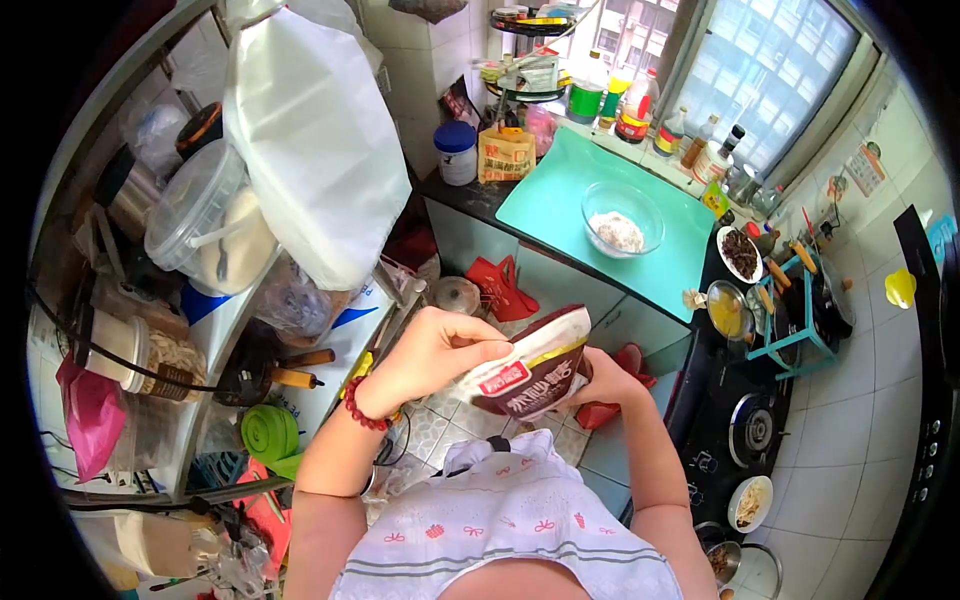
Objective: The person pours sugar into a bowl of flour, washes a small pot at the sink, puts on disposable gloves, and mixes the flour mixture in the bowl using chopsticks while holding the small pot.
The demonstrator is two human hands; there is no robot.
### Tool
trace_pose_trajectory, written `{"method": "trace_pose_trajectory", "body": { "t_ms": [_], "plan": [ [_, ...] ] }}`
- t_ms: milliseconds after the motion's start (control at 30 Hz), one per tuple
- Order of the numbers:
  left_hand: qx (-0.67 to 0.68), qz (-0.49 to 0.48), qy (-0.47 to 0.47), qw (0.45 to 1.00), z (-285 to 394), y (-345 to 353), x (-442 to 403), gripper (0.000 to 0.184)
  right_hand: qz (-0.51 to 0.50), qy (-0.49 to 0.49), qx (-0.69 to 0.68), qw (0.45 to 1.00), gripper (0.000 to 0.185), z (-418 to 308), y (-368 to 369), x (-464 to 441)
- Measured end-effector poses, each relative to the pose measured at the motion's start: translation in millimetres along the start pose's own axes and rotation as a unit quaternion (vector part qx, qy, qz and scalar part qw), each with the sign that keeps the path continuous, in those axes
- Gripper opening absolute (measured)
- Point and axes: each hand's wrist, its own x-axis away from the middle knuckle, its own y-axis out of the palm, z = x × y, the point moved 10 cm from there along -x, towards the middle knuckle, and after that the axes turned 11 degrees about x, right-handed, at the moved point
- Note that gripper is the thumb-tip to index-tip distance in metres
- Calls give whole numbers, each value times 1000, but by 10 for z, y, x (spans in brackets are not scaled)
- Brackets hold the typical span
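Observation:
A brown and white printed food packet [535, 372] with a red label is held up in front of my apron, tilted. My left hand [450, 352], with a red bead bracelet at the wrist, pinches its upper left edge. Around its right side are the fingers of my right hand [603, 380], partly hidden by the packet. What is inside the packet does not show. Beyond it, a glass bowl [648, 222] with white powder stands on a turquoise mat [545, 190] on the counter.
At left, a crowded shelf [225, 325] carries tubs, bags and a green roll. A big white bag [310, 130] hangs over it. Along the window stand several bottles [637, 105]. To the right are a plate of dark food [738, 254], a knife rack [795, 355] and a gas burner [752, 428].

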Motion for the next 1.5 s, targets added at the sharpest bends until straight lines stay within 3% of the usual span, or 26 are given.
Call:
{"method": "trace_pose_trajectory", "body": {
  "t_ms": [33, 133, 200, 267, 300, 400, 433, 533, 667, 900, 1000, 1100, 1200, 1300, 1400, 1433, 1500],
  "plan": [
    [30, -21, -36, 999, -79, 44, -21, 17, -24, 10, 42, 999, 93, 96, -52, -7],
    [147, 28, -83, 985, -268, 111, -43, 17, 60, -15, 29, 998, 91, 132, -286, 3],
    [112, 59, -55, 990, -288, 72, -53, 18, 224, -127, 131, 958, 72, -59, -472, 105],
    [86, 95, -8, 992, -316, 25, -64, 18, 385, -192, 302, 851, 58, -414, -512, 355],
    [95, 115, 7, 989, -363, 18, -64, 17, 459, -209, 312, 805, 36, -596, -452, 493],
    [17, 167, 51, 984, -439, 16, -51, 18, 344, -117, 287, 886, 24, -707, -4, 323],
    [5, 183, 50, 982, -477, 22, -45, 18, 341, -101, 287, 889, 23, -761, 107, 269],
    [-36, 186, 54, 980, -589, 73, -27, 17, 334, -57, 287, 896, 24, -794, 258, 92],
    [17, 190, 43, 981, -852, 62, -3, 17, 327, -43, 288, 899, 27, -545, 280, 0],
    [-103, 173, -20, 979, -1152, 301, -64, 17, 379, -28, 324, 866, 24, -43, 365, 38],
    [-212, 184, 36, 959, -1297, 249, -152, 18, 432, -44, 287, 854, 22, 72, 284, 141],
    [-294, 245, 36, 923, -1363, -36, -264, 19, 487, 47, 207, 847, 22, 379, 4, 283],
    [-330, 220, 73, 915, -1119, 166, -340, 17, 431, 50, 158, 887, 19, 671, 75, 237],
    [-364, 171, 141, 905, -842, 510, -382, 15, 408, -159, 149, 886, 48, 626, 149, 293],
    [-380, 137, 191, 894, -564, 753, -430, 17, 479, -157, 295, 812, 110, 663, 14, 349],
    [-370, 136, 196, 898, -465, 806, -450, 17, 479, -138, 361, 788, 140, 651, -54, 314],
    [-345, 122, 212, 906, -324, 927, -509, 20, 503, -165, 365, 766, 142, 596, -250, 273]
  ]
}}
